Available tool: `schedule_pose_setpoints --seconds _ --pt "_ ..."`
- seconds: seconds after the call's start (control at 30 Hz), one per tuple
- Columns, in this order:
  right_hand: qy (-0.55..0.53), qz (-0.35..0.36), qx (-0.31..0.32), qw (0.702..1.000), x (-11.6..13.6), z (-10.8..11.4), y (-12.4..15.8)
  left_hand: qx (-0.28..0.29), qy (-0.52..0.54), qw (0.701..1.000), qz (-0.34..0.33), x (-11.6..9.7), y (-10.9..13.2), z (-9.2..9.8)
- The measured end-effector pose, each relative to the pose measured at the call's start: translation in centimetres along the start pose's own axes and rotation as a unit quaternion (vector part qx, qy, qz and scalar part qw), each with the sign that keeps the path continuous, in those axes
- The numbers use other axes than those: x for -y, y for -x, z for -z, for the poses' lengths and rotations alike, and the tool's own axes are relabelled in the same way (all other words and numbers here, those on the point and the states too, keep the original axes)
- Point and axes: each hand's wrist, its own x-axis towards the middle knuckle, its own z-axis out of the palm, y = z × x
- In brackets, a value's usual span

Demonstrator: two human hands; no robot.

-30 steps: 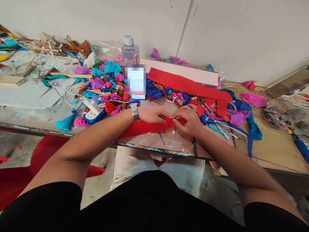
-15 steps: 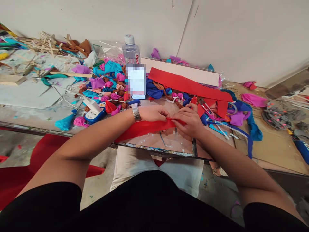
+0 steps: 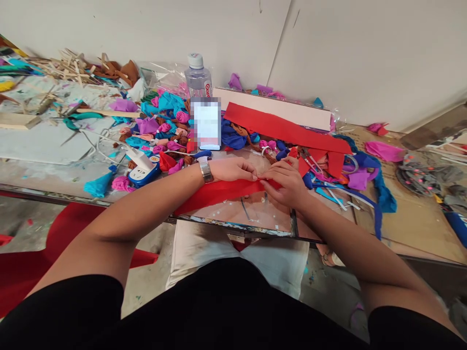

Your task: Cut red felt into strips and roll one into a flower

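Drawn slightly closer together than a second ago, the fingertips of the left hand [image 3: 229, 170] and the right hand [image 3: 288, 182] now almost meet over a red strip [image 3: 219, 193], each pinching it between thumb and fingers. Across the cluttered worktable [image 3: 226, 214], directions read from that pinch, with 12 o'clock straight away from the wearer. Beyond, at 1 o'clock, a larger red length [image 3: 277, 124] lies flat against a long white box [image 3: 270, 107], showing no folds. The red strip in hand trails toward 8 o'clock, most of it flat and loose; only the end at the fingers looks gathered, so this piece appears barely begun, with the bulk left to work, though the fingers hide the exact fold. A heap of colored pieces [image 3: 164, 127] spreads toward 10 o'clock, many already twisted or bunched, seemingly finished. At 11 o'clock stands a capped bottle [image 3: 199, 80], with a lit phone [image 3: 207, 124] upright before it, its screen blurred. A power socket [image 3: 144, 170] sits at 9 o'clock; what look like scissors [image 3: 310, 161] lie unused between 2 and 3. Smallest of all, a tightly rolled pink rosette [image 3: 182, 116] rests near the phone.
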Motion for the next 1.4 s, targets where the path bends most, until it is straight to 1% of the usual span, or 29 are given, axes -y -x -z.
schedule_pose_setpoints --seconds 0.1,0.23,0.4,0.57,0.73,0.87,0.97,1.13,1.23,1.3,1.4 --pt "0.003 0.004 -0.002 1.000 0.1 0.0 0.0 -0.016 -0.030 0.999 -0.014 0.3 -0.2 0.0" --pt "0.006 0.004 -0.005 1.000 0.1 0.1 -0.1 -0.008 -0.045 0.998 -0.033 0.0 -0.1 0.0" --pt "0.006 -0.019 0.006 1.000 0.2 0.1 -0.1 -0.031 -0.070 0.996 -0.050 -0.5 0.1 -0.2" --pt "-0.002 -0.031 -0.013 0.999 0.5 0.1 -0.1 -0.058 -0.086 0.990 -0.096 -0.7 0.0 -0.4" --pt "-0.004 -0.029 -0.025 0.999 0.6 0.1 -0.2 -0.086 -0.131 0.981 -0.112 -0.9 0.0 -0.8" --pt "0.002 -0.039 -0.030 0.999 0.6 0.0 -0.1 -0.115 -0.181 0.968 -0.130 -1.3 0.4 -1.2" --pt "-0.005 -0.037 -0.028 0.999 0.5 -0.1 -0.1 -0.131 -0.238 0.954 -0.128 -1.6 0.7 -1.5" --pt "-0.024 -0.046 -0.010 0.999 0.5 -0.1 0.0 -0.137 -0.359 0.915 -0.123 -1.6 0.8 -1.9" --pt "-0.037 -0.060 0.008 0.997 0.6 0.0 -0.1 -0.140 -0.404 0.894 -0.132 -1.4 0.6 -2.1" --pt "-0.042 -0.068 0.023 0.997 0.8 0.1 -0.2 -0.136 -0.413 0.890 -0.139 -1.3 0.5 -2.1" --pt "-0.041 -0.067 0.039 0.996 1.0 0.2 -0.4 -0.126 -0.407 0.892 -0.148 -1.2 0.5 -2.2"
